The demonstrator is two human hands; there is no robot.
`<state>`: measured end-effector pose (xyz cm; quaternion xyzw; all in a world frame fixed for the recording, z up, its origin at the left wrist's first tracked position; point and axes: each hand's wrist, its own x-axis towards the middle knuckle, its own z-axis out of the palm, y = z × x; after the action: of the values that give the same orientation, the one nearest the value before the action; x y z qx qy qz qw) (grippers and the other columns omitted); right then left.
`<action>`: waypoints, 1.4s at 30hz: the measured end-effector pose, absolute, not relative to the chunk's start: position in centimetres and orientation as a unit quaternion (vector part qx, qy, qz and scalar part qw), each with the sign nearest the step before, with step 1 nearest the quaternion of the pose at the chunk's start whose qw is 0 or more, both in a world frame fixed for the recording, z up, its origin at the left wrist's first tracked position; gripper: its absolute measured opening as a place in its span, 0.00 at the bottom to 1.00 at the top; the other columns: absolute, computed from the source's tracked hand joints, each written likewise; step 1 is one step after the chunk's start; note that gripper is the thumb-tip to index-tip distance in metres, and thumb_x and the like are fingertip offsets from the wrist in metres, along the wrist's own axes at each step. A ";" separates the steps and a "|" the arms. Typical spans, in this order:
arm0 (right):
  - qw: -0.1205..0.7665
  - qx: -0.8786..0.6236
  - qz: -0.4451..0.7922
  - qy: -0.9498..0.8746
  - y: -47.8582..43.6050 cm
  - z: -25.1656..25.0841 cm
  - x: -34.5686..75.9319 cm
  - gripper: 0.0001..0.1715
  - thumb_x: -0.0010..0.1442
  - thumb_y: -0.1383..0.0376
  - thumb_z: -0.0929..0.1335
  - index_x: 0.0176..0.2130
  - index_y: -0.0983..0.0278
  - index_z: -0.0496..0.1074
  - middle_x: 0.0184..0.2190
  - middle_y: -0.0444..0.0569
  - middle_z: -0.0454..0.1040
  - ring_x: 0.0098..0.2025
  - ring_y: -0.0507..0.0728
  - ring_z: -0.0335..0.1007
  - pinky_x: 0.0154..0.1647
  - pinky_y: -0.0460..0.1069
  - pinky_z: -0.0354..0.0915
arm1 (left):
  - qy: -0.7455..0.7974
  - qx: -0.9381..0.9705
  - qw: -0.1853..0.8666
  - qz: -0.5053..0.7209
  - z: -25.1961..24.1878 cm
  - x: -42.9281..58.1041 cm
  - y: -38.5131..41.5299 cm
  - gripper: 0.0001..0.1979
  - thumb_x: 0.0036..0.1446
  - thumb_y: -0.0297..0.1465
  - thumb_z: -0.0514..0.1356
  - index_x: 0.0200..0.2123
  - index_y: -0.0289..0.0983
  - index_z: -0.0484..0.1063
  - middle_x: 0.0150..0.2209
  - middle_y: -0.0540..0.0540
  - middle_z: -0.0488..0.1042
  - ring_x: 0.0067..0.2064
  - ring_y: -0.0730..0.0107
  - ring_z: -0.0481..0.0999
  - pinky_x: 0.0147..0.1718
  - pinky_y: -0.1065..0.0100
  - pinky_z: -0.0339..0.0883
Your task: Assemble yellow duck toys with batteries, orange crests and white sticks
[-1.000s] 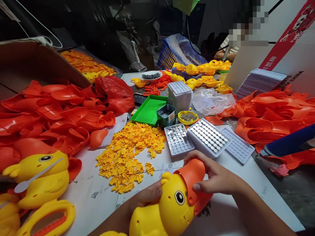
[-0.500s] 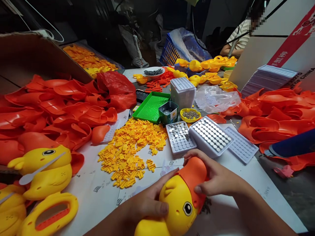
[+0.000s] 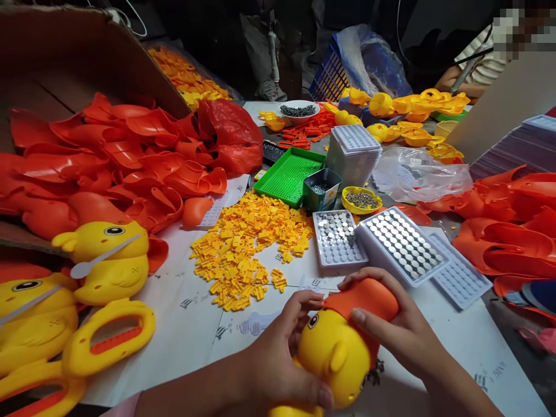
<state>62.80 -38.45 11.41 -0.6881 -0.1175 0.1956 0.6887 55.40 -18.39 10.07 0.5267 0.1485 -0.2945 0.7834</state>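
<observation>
Between both hands is a yellow toy duck (image 3: 330, 339) with an orange cap (image 3: 367, 301) on its head. My left hand (image 3: 289, 353) wraps round the duck's lower head and neck, thumb across the yellow plastic. On the other side, my right hand (image 3: 397, 324) grips the cap, its thumb on top and fingers over the far edge. Part of the duck's body is cut off at the bottom of the view. Under it on the table, a few small dark screws (image 3: 376, 370) show. A heap of small yellow plastic pieces (image 3: 252, 249) lies beyond my left hand.
Finished-looking ducks (image 3: 110, 249) lie at the left below a pile of orange caps (image 3: 108, 150). White trays of round silver cells (image 3: 402, 246) stand beyond my right hand. Behind are a green tray (image 3: 286, 176), a dark tin (image 3: 321, 188) and a yellow dish (image 3: 361, 200). Another person's arm (image 3: 460, 81) shows far right.
The duck has been turned in my hands, so its eye now faces left and its small side bump shows. My left thumb has shifted lower. The camera view has swung slightly left and down.
</observation>
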 end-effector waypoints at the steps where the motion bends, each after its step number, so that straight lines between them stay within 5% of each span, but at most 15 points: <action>1: 0.687 -0.686 0.205 -0.124 -38.5 11.4 62.9 0.20 0.55 0.55 0.74 0.44 0.56 0.69 0.43 0.49 0.73 0.46 0.60 0.72 0.45 0.53 0.73 | 0.148 0.516 0.789 -0.298 10.2 55.4 -18.4 0.56 0.19 0.28 0.76 0.54 0.50 0.54 0.57 0.43 0.61 0.58 0.48 0.65 0.53 0.51 0.62; 6: 0.658 -0.713 0.178 -0.164 -38.8 10.8 62.9 0.24 0.56 0.53 0.74 0.48 0.55 0.67 0.46 0.51 0.72 0.49 0.63 0.71 0.48 0.57 0.72 | 0.138 0.486 0.806 -0.307 10.5 55.6 -18.5 0.50 0.24 0.26 0.76 0.53 0.48 0.58 0.53 0.45 0.66 0.51 0.54 0.72 0.44 0.58 0.69; 10: 0.654 -0.720 -0.040 -0.230 -39.0 9.7 62.6 0.34 0.54 0.51 0.75 0.56 0.50 0.62 0.53 0.52 0.64 0.55 0.65 0.64 0.55 0.61 0.66 | 0.063 0.409 0.882 -0.224 9.9 56.9 -17.6 0.37 0.34 0.30 0.75 0.49 0.44 0.65 0.49 0.46 0.72 0.45 0.59 0.77 0.40 0.63 0.71; 13: 0.581 -0.733 -0.152 -0.319 -38.7 9.7 62.7 0.23 0.60 0.62 0.72 0.53 0.55 0.64 0.50 0.53 0.64 0.54 0.64 0.62 0.56 0.62 0.63 | 0.064 0.360 0.919 -0.150 9.7 58.2 -16.0 0.27 0.40 0.34 0.72 0.44 0.42 0.68 0.44 0.46 0.77 0.42 0.58 0.79 0.37 0.62 0.73; 18: 0.323 -0.822 0.012 -0.469 -37.3 9.4 62.8 0.10 0.60 0.69 0.70 0.43 0.61 0.71 0.49 0.55 0.71 0.53 0.68 0.62 0.48 0.64 0.65 | 0.138 0.290 0.930 -0.179 9.7 59.7 -12.9 0.33 0.42 0.52 0.65 0.44 0.31 0.74 0.37 0.38 0.80 0.35 0.57 0.80 0.30 0.63 0.75; 24: 0.222 -0.856 0.112 -0.453 -35.6 7.5 62.5 0.04 0.59 0.69 0.72 0.37 0.64 0.74 0.37 0.51 0.75 0.40 0.63 0.66 0.40 0.59 0.64 | 0.223 0.287 0.926 -0.100 10.8 60.7 -12.8 0.21 0.38 0.39 0.69 0.37 0.35 0.75 0.32 0.44 0.80 0.32 0.59 0.79 0.31 0.63 0.75; 28: 0.219 -0.865 0.143 -0.429 -35.5 7.3 62.7 0.03 0.60 0.71 0.71 0.33 0.64 0.74 0.34 0.49 0.75 0.39 0.61 0.66 0.38 0.56 0.61 | 0.247 0.267 0.929 -0.075 11.7 60.7 -13.7 0.23 0.41 0.37 0.68 0.42 0.37 0.72 0.34 0.45 0.79 0.38 0.54 0.80 0.38 0.56 0.74; 32: 0.248 -0.863 0.158 -0.411 -35.7 7.2 62.9 0.07 0.58 0.76 0.71 0.31 0.65 0.72 0.33 0.48 0.75 0.39 0.60 0.66 0.38 0.54 0.60 | 0.182 0.252 0.934 -0.176 12.0 60.7 -13.8 0.37 0.41 0.50 0.67 0.53 0.38 0.68 0.39 0.40 0.79 0.37 0.49 0.79 0.33 0.55 0.74; 37: 0.308 -0.845 0.180 -0.397 -36.4 8.0 63.3 0.09 0.56 0.77 0.70 0.32 0.65 0.70 0.29 0.46 0.73 0.35 0.58 0.66 0.37 0.52 0.59 | 0.225 0.265 0.924 -0.157 12.2 60.9 -14.1 0.28 0.56 0.51 0.56 0.50 0.35 0.69 0.36 0.40 0.79 0.33 0.57 0.79 0.33 0.60 0.74; 42: 0.326 -0.827 0.132 -0.439 -37.7 9.2 63.8 0.10 0.58 0.78 0.67 0.37 0.64 0.72 0.31 0.47 0.75 0.34 0.58 0.67 0.37 0.54 0.59 | 0.281 0.358 0.887 -0.084 12.9 60.9 -14.9 0.34 0.60 0.50 0.49 0.59 0.31 0.62 0.39 0.34 0.78 0.35 0.50 0.79 0.32 0.54 0.74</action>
<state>63.78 -37.70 9.22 -0.8269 -0.4389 0.1321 0.3258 60.90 -14.91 12.87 0.3575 0.2813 -0.0841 0.8865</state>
